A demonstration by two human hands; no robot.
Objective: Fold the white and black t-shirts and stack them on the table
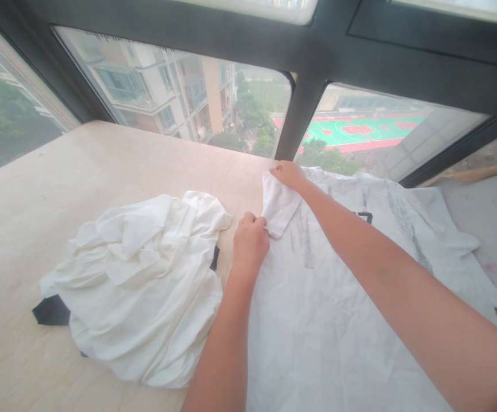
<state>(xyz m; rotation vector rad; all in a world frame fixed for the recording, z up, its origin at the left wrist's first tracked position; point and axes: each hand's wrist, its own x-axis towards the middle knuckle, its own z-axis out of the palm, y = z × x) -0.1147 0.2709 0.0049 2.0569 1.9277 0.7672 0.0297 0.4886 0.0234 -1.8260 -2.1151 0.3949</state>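
A white T-shirt [308,320] with grey streaky print lies spread out on the sill, its collar side toward the window. My left hand [250,237] is closed on the lower corner of its left sleeve. Farther up, my right hand [289,173] pinches the upper edge of the same sleeve, near the shoulder. Between the two hands the sleeve [279,207] lies folded over onto the shirt. My right forearm crosses above the shirt and hides part of its print.
To the left lies a crumpled white garment [145,286], with a piece of dark cloth [51,311] showing beneath it. Both rest on a beige stone sill [8,240]. Dark window frames [303,114] border the far side. A pale floral surface [492,229] lies at the right.
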